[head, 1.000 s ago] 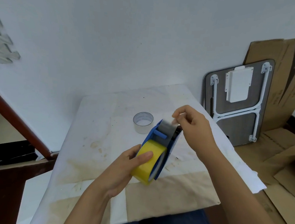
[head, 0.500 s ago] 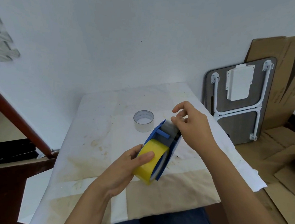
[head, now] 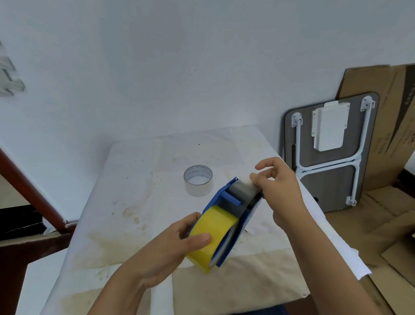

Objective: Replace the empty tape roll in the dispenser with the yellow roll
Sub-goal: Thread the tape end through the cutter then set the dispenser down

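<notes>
The yellow tape roll (head: 211,234) sits inside the blue dispenser (head: 239,224), which is held tilted above the table. My left hand (head: 169,251) grips the roll and the dispenser's near end, thumb across the yellow tape. My right hand (head: 278,187) is at the dispenser's far end, fingertips pinching at the grey plate (head: 242,188) there, where a pale strip shows under the fingers. The empty roll (head: 198,180), a whitish core, stands on the table beyond the dispenser, apart from both hands.
The small table (head: 148,202) is covered with stained white paper and backs onto a white wall. A folded grey table (head: 331,152) and flattened cardboard (head: 401,138) lean at the right. A brown wooden rail (head: 21,180) runs down on the left.
My right hand dropped from above the dispenser's far end onto the grey plate and now pinches there. My left hand and the dispenser have barely shifted.
</notes>
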The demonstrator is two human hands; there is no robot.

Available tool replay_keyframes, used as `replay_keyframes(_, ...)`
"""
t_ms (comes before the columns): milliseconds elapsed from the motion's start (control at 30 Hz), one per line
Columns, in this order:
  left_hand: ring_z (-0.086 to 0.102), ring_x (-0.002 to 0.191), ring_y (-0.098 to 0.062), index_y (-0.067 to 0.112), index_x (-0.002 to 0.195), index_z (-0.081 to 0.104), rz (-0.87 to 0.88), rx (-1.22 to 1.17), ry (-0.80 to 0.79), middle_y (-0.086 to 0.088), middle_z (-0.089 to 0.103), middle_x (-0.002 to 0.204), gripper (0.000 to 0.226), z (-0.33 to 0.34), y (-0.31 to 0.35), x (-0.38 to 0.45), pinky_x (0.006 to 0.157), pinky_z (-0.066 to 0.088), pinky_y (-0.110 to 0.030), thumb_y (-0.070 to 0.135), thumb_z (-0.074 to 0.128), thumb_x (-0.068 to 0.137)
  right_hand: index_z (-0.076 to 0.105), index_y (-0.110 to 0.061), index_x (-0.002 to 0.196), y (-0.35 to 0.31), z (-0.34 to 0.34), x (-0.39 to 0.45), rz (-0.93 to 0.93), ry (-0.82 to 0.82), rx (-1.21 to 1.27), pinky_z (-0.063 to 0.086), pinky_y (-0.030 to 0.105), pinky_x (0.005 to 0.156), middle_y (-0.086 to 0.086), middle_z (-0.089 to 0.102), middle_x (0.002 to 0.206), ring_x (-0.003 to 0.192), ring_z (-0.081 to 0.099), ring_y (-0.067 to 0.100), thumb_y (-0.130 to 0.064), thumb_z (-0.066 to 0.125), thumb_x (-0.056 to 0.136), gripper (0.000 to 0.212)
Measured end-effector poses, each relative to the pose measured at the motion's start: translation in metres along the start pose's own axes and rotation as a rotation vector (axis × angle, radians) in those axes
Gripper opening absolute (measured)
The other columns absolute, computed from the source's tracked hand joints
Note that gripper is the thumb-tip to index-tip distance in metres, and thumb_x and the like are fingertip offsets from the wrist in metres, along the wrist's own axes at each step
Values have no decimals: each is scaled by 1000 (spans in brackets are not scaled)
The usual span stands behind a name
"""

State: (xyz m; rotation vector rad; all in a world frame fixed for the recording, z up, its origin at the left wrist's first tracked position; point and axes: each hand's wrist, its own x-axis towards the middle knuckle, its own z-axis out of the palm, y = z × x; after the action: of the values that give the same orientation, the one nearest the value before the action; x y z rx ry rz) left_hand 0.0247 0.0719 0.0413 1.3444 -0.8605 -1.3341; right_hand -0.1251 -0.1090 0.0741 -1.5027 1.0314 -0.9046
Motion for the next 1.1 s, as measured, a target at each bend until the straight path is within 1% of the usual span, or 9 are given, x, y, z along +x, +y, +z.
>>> replay_keyframes(100,50,129,-44,16,130,62,19,-42,-30,-23,58,137,78,1,2,-1,111,39,-54,49,88,65,58,-23,85,0,-2,3,42,-1,55,45,37,68,2,55,71,72,54,21,-5,63,88,18)
replay_keyframes(267,60,123,-36,21,124,69,36,-82,-43,-19,63,135,66,-4,3,-1,104,48,-43,46,88,65,57,-18,82,-3,-1,1,94,-5,176,45,31,62,3,52,67,67,51,19,2,61,89,21)
replay_keyframes(400,61,112,-31,17,122,70,21,-59,-70,-24,62,132,51,-5,4,-3,101,45,-46,25,78,72,55,-16,78,-2,2,-2,99,7,196,43,31,59,3,51,66,66,49,19,3,60,89,23)
replay_keyframes(533,68,109,-25,27,120,72,-17,-55,-79,-7,72,124,47,-3,2,-4,93,53,-39,25,73,73,57,-17,80,0,7,-6,70,-4,194,45,35,63,3,53,68,69,51,21,-1,62,88,19)
replay_keyframes(633,68,115,-25,33,121,70,-32,14,-58,-5,72,126,43,6,1,-3,101,53,-40,38,71,78,58,-21,81,3,12,-11,21,6,154,44,34,64,2,56,71,68,52,20,-6,64,87,18)
replay_keyframes(733,65,120,-27,34,118,71,-53,45,-4,-4,72,126,38,9,-1,-3,111,45,-48,48,68,83,59,-23,80,4,12,-12,10,22,123,44,37,66,0,57,71,68,53,19,-8,64,85,17)
replay_keyframes(833,65,120,-26,28,123,68,-66,80,43,-5,71,126,54,11,0,-2,113,42,-49,59,66,79,60,-22,83,3,10,-12,-2,5,101,45,34,64,0,56,71,66,53,18,-8,64,86,16)
replay_keyframes(967,69,113,-20,30,121,69,-61,150,26,1,75,119,41,13,3,0,106,50,-42,43,69,82,60,-20,90,-2,9,-12,-41,-28,61,43,25,57,-4,53,67,58,53,12,-7,62,89,14)
replay_keyframes(1100,68,114,-27,22,118,71,-71,68,52,-13,71,124,54,14,4,-2,110,46,-50,52,71,73,60,-21,88,-3,8,-10,10,-62,116,40,25,56,-2,50,66,57,50,11,-4,61,90,17)
